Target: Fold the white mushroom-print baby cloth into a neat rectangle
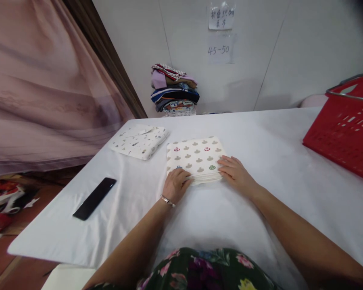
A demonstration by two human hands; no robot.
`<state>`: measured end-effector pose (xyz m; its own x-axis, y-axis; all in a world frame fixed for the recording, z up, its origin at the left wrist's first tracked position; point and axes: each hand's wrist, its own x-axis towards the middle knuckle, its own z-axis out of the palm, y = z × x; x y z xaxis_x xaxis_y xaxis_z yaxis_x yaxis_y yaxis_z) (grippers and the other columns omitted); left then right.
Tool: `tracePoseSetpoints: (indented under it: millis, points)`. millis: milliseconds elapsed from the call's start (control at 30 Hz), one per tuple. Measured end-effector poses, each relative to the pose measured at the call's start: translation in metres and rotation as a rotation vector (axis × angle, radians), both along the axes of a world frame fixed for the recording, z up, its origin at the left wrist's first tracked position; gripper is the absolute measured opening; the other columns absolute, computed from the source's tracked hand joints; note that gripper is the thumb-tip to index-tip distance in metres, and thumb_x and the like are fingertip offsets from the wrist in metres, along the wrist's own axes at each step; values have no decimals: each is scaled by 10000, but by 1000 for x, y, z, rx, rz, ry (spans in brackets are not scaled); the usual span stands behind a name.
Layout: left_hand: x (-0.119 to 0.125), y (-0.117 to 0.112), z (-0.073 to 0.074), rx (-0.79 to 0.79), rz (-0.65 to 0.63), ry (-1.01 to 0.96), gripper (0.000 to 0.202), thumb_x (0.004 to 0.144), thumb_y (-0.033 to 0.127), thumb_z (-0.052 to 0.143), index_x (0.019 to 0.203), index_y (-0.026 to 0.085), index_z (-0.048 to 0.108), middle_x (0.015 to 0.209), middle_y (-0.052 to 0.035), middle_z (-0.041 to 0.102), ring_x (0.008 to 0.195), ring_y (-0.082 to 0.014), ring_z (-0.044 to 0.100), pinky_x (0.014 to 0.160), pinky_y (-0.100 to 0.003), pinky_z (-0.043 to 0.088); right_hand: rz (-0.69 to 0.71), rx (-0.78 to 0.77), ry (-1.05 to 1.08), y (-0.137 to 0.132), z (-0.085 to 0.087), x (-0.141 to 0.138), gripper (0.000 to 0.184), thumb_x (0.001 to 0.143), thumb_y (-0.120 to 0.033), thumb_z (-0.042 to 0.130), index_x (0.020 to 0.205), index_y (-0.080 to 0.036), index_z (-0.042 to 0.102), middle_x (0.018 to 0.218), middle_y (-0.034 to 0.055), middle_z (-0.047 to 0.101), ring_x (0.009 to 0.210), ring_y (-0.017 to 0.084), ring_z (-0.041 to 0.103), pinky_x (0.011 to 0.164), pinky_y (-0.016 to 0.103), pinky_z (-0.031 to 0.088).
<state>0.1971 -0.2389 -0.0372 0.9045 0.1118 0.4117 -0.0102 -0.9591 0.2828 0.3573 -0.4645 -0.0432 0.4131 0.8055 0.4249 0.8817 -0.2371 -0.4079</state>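
A folded cream cloth with small printed shapes (195, 155) lies square on the white table (278, 145). My left hand (174, 184) rests at its near left corner, fingers curled onto the stacked edge. My right hand (234, 171) lies at its near right corner, fingers stretched flat and pressed on the cloth's edge. A bracelet sits on my left wrist. Both hands touch the cloth and it lies flat on the table.
A second folded white printed cloth (140, 141) lies to the far left. A black phone (94, 198) rests near the table's left edge. A red basket (346, 125) stands at the right. A pile of folded clothes (174, 90) stands against the wall. A pink curtain (48, 80) hangs left.
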Motion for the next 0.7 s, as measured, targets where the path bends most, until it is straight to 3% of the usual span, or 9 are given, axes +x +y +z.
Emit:
tracePoseSetpoints:
  millis: [200,500,700]
  points:
    - [3,-1,1,-42,29,29,156,853,306,496,884,225,625,848,-28,597,825,-160,538,742,-316,404,28,-15,-7,-1,2,0,233,892,-263,399,905,-241,631,1251,25,539,1286,231,328,1051,529,237]
    - [5,-2,5,-96,77,87,188,869,309,459,811,211,608,805,-23,589,792,-160,522,728,-313,387,17,-66,53,-1,3,1,211,869,-289,438,932,-252,637,1276,16,520,1298,235,304,1062,522,207]
    - [6,-3,6,-152,99,90,199,861,314,463,766,211,604,787,-17,590,787,-155,526,722,-310,387,-42,-25,210,3,-2,-1,172,836,-275,470,898,-231,624,1257,39,535,1297,241,304,1022,504,287]
